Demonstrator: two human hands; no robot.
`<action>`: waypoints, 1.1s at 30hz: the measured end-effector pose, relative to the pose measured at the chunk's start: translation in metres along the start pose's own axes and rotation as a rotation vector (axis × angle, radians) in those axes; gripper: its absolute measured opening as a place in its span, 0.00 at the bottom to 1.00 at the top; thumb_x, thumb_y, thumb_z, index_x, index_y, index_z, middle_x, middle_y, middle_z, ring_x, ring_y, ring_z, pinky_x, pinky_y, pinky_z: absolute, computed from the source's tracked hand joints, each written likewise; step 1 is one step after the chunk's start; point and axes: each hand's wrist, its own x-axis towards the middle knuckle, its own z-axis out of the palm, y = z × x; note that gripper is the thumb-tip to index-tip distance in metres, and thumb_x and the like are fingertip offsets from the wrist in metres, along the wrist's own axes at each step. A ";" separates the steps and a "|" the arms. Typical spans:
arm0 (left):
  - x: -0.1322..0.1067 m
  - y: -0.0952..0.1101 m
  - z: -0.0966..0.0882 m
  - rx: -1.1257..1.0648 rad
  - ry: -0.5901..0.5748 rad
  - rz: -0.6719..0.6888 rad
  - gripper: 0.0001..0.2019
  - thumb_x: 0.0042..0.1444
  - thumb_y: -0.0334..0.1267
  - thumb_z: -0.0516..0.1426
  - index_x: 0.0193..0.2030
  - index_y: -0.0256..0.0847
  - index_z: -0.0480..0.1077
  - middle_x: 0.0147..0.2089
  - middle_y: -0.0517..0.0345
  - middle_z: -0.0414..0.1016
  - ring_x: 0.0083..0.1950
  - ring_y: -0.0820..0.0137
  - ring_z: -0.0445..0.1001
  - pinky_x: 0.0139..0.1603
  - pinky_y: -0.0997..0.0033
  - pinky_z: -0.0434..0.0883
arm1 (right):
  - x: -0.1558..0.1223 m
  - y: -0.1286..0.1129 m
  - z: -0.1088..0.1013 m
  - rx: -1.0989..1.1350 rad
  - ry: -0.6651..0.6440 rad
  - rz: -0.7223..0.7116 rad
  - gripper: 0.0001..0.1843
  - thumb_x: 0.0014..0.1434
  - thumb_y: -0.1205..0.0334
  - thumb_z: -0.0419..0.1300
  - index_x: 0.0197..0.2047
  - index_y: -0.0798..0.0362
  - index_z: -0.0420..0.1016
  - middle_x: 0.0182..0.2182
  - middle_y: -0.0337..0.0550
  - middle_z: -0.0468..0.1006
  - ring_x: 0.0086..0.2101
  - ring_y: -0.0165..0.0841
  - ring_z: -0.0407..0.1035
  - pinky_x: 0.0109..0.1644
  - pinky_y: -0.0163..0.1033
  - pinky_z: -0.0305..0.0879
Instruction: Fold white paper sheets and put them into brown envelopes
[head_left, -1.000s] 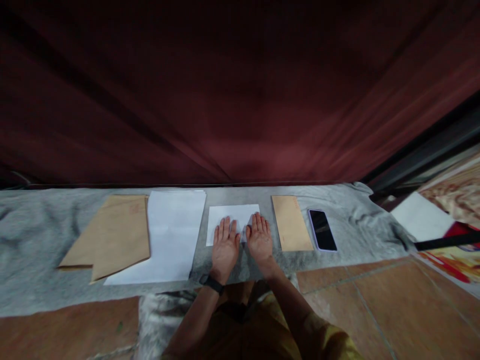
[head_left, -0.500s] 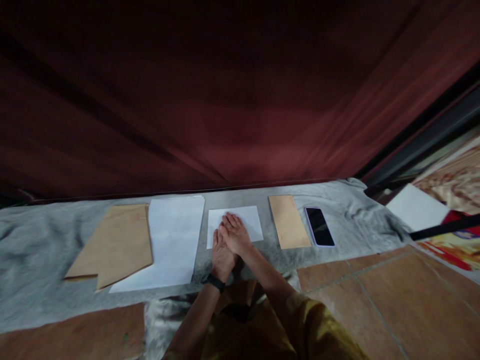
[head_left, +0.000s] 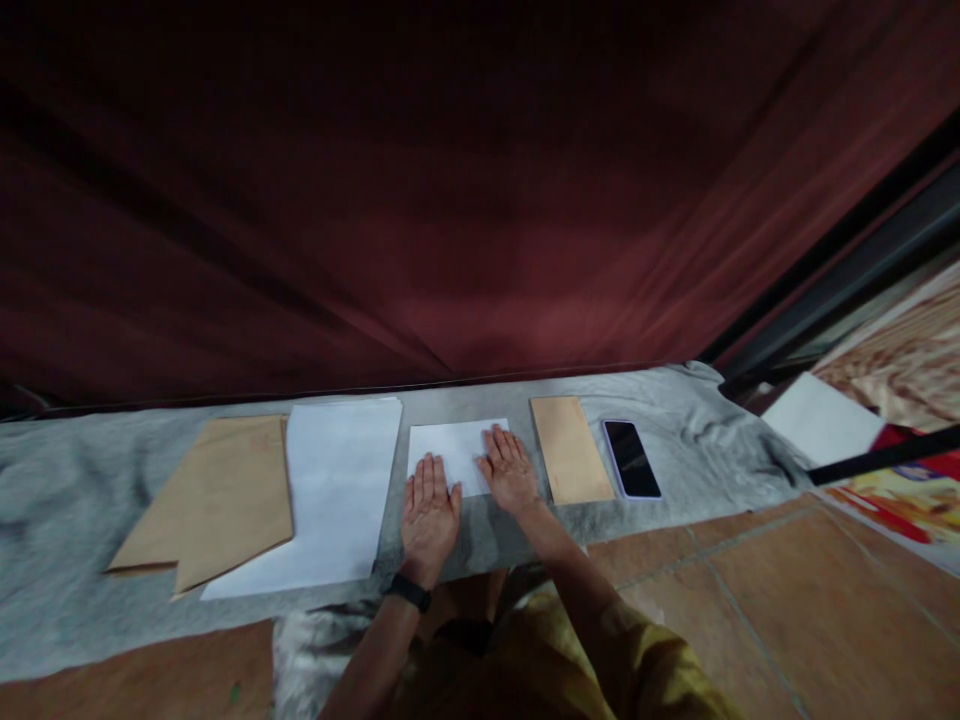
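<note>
A small folded white sheet (head_left: pixel 450 445) lies on a grey cloth (head_left: pixel 67 480) in front of me. My left hand (head_left: pixel 429 515) rests flat on the sheet's near left corner with fingers stretched out. My right hand (head_left: pixel 510 470) lies flat on the sheet's right side, fingers spread. Neither hand holds anything. A black watch sits on my left wrist.
A stack of larger white paper (head_left: pixel 330 480) and brown envelopes (head_left: pixel 217 495) lie to the left. A narrow brown envelope (head_left: pixel 570 450) and a dark phone (head_left: pixel 631 458) lie to the right. A dark red curtain (head_left: pixel 450 200) hangs behind. Tiled floor (head_left: pixel 750 600) lies near me.
A second ago both hands lay side by side on the sheet. Then the right hand slid left over the left hand. Now they are apart again, pressing the sheet's two sides.
</note>
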 end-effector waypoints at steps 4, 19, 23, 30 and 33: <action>0.002 -0.001 -0.012 0.034 -0.004 -0.072 0.29 0.68 0.42 0.44 0.71 0.26 0.56 0.73 0.33 0.57 0.75 0.53 0.54 0.75 0.46 0.51 | -0.003 0.005 -0.002 -0.015 0.009 0.014 0.30 0.73 0.52 0.50 0.72 0.58 0.58 0.69 0.55 0.60 0.67 0.45 0.56 0.69 0.52 0.53; 0.056 0.005 0.018 0.019 -0.023 0.070 0.30 0.69 0.46 0.42 0.72 0.29 0.55 0.74 0.39 0.56 0.76 0.57 0.51 0.74 0.51 0.54 | -0.005 0.002 -0.003 -0.015 0.044 0.008 0.30 0.72 0.53 0.49 0.72 0.57 0.58 0.69 0.56 0.61 0.67 0.45 0.56 0.70 0.53 0.51; 0.037 -0.013 0.008 0.032 0.011 0.026 0.32 0.69 0.48 0.42 0.72 0.28 0.54 0.74 0.37 0.56 0.76 0.56 0.51 0.74 0.50 0.54 | -0.005 0.001 -0.005 -0.024 0.040 0.010 0.30 0.73 0.53 0.49 0.72 0.58 0.57 0.69 0.56 0.61 0.67 0.45 0.56 0.70 0.53 0.51; 0.010 -0.021 -0.006 0.055 0.044 -0.025 0.30 0.69 0.45 0.42 0.71 0.25 0.56 0.73 0.34 0.57 0.76 0.53 0.53 0.74 0.48 0.55 | -0.004 0.000 -0.006 -0.023 0.027 0.009 0.30 0.73 0.54 0.49 0.72 0.58 0.57 0.69 0.56 0.61 0.67 0.45 0.56 0.70 0.53 0.51; 0.003 -0.016 -0.008 0.054 0.032 0.032 0.28 0.69 0.42 0.43 0.72 0.31 0.56 0.75 0.41 0.56 0.77 0.56 0.50 0.75 0.49 0.54 | -0.005 0.002 -0.006 -0.035 0.019 0.009 0.30 0.73 0.54 0.49 0.72 0.58 0.58 0.69 0.57 0.61 0.67 0.45 0.56 0.70 0.53 0.51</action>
